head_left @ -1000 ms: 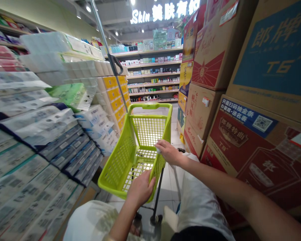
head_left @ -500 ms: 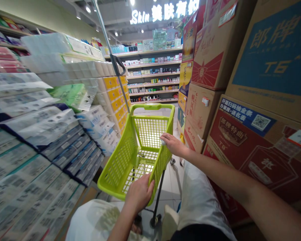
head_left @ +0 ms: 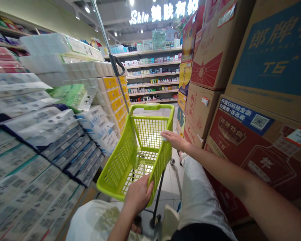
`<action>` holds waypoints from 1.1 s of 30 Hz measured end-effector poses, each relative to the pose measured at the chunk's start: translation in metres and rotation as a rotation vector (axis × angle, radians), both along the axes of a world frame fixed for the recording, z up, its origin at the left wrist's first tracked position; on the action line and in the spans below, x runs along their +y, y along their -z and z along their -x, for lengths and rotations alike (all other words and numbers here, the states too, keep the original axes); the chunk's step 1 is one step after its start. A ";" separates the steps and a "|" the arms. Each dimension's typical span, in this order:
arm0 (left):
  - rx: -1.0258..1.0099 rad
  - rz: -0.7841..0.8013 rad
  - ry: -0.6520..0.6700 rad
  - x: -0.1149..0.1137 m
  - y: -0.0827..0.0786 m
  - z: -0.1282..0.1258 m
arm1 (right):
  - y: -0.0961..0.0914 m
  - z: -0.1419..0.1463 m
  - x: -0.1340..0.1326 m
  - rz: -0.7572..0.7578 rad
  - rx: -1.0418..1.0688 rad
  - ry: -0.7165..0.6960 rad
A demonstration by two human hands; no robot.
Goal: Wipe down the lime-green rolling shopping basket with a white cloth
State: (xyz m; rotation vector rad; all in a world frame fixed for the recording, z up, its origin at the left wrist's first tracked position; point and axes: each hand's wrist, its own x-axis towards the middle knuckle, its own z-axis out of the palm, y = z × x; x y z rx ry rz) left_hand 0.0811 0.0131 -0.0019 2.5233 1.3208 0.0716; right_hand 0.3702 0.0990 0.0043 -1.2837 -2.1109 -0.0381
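Observation:
A lime-green plastic shopping cart (head_left: 126, 147) with slotted walls stands in front of me, its basket holding nothing. My left hand (head_left: 138, 194) is closed over the near right corner of its rim, thumb on the outer side. Farther along the right rim, my right hand (head_left: 174, 140) presses down with its fingers bent over a small white wad (head_left: 165, 138), like a tissue or cloth. Most of that wad is hidden under the fingers. A black cart leg and caster (head_left: 155, 221) show below the basket, between my knees.
Stacked tissue packs (head_left: 62, 127) rise close on the left. Large liquor cartons (head_left: 251, 134) are piled on the right, beside my right arm. Shelves of skincare goods (head_left: 153, 73) stand beyond the cart. A grey metal pole (head_left: 102, 30) rises at the cart's far left.
My right hand has shifted slightly on the right rim, its fingers lying flatter over the white wad. My left hand and the cart have hardly moved.

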 end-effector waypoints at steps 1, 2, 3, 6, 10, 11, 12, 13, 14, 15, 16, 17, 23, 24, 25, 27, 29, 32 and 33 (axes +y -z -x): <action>-0.002 -0.001 0.001 0.000 0.000 0.000 | 0.001 -0.001 0.003 -0.011 0.020 0.043; -0.006 -0.004 0.001 0.000 0.000 0.000 | 0.004 0.002 0.004 -0.028 0.033 0.058; -0.011 -0.008 0.001 0.001 0.001 0.000 | 0.008 0.008 0.001 -0.046 0.040 0.044; -0.018 -0.010 0.006 0.001 0.001 0.001 | 0.024 0.036 -0.020 -0.097 0.022 -0.119; -0.005 -0.004 0.014 0.002 -0.001 0.002 | 0.034 0.058 -0.046 -0.143 -0.078 -0.306; -0.001 -0.005 0.014 0.002 -0.001 0.002 | 0.032 0.055 -0.046 -0.148 -0.120 -0.345; 0.002 -0.005 0.013 0.002 -0.001 0.002 | 0.029 0.049 -0.043 -0.151 -0.164 -0.375; 0.006 -0.005 0.011 0.002 -0.001 0.001 | 0.026 0.040 -0.038 -0.152 -0.202 -0.383; 0.009 -0.004 0.010 0.002 -0.001 0.001 | 0.021 0.030 -0.030 -0.153 -0.230 -0.363; 0.011 -0.005 0.010 0.002 0.000 0.001 | 0.018 0.019 -0.021 -0.154 -0.242 -0.313; 0.012 -0.006 0.011 0.002 0.000 0.001 | 0.014 0.009 -0.012 -0.155 -0.238 -0.240; 0.013 -0.008 0.011 0.002 0.001 0.001 | 0.012 0.001 -0.004 -0.155 -0.223 -0.159; 0.019 -0.008 0.013 0.003 0.002 0.001 | 0.025 0.021 -0.007 -0.179 -0.113 -0.060; 0.020 -0.007 0.015 0.003 0.002 0.001 | 0.029 0.032 -0.016 -0.183 -0.119 -0.121; 0.020 -0.007 0.016 0.003 0.002 0.001 | 0.033 0.041 -0.025 -0.184 -0.131 -0.188; 0.019 -0.009 0.018 0.003 0.001 0.002 | 0.036 0.054 -0.039 -0.186 -0.159 -0.303; 0.021 -0.007 0.019 0.003 0.001 0.002 | 0.034 0.053 -0.043 -0.174 -0.210 -0.392; 0.028 -0.002 0.018 0.003 0.001 0.002 | 0.021 0.028 -0.026 -0.152 -0.286 -0.388; 0.028 -0.002 0.017 0.003 0.001 0.002 | 0.016 0.017 -0.018 -0.149 -0.283 -0.325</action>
